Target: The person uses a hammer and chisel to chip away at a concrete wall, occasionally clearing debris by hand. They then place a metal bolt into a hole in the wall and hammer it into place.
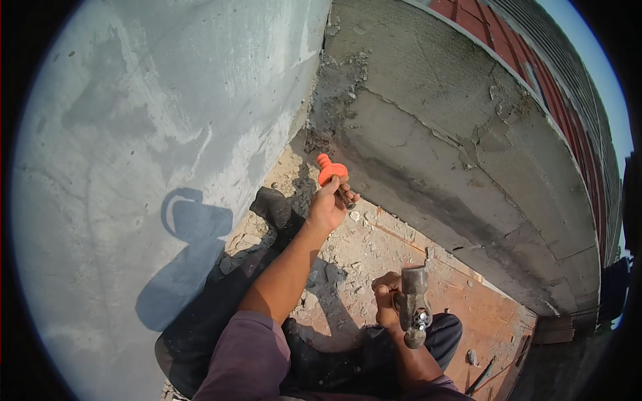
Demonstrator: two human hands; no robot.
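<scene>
My left hand [329,204] is closed around a chisel with an orange hand guard [332,172], near the corner where two walls meet. The ribbed orange end points away from me, and a dark metal end shows below my fingers. Lower right, my right hand [386,299] is wrapped round the handle of a ball-peen hammer [415,294]. Its metal head is raised towards the camera and hides part of my wrist and the handle. Chisel and hammer are apart.
A smooth grey concrete wall [134,120] rises on the left; a low rendered wall [428,147] curves along the right. Broken rubble [334,267] litters the floor around my dark boot [271,207]. A wooden board [468,321] lies at right. Red metal roofing [481,27] shows beyond.
</scene>
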